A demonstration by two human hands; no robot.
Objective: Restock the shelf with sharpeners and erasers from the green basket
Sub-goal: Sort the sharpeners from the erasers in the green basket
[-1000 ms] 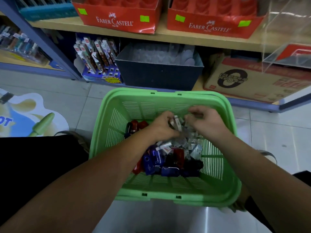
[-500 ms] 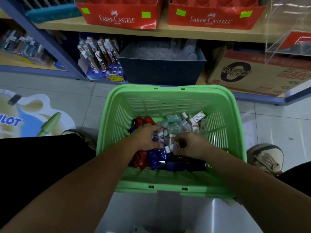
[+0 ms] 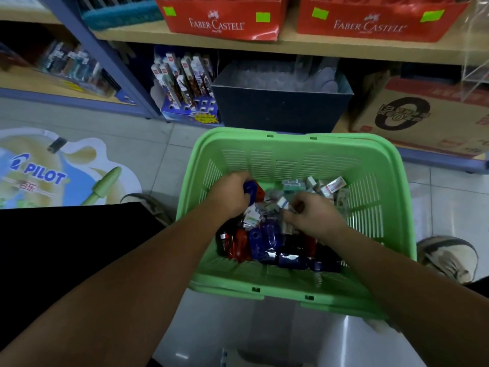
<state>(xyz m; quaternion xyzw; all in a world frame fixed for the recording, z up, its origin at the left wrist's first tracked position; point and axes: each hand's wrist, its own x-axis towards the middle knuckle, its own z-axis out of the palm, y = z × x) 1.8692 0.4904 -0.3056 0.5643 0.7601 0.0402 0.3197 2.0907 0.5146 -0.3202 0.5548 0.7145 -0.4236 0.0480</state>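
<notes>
The green basket (image 3: pixel 291 152) sits on a white surface in front of me, with both my hands inside it. Red and blue sharpeners (image 3: pixel 262 242) lie in a heap along its near side. Small wrapped erasers (image 3: pixel 333 185) are piled toward the far right. My left hand (image 3: pixel 231 197) grips a blue and a red sharpener (image 3: pixel 252 190) at the left of the pile. My right hand (image 3: pixel 312 215) has curled fingers pinching a small white eraser (image 3: pixel 282 202) in the middle of the pile.
A low shelf lies just beyond the basket with a dark bin (image 3: pixel 280 107), a display of carded pens (image 3: pixel 185 83) and a cardboard box (image 3: pixel 423 120). Red Faber-Castell boxes (image 3: pixel 219 19) stand on the shelf above. My shoe (image 3: pixel 447 258) is right of the basket.
My left hand has come up from the heap toward the far left holding sharpeners. My right hand has shifted slightly right, now pinching an eraser.
</notes>
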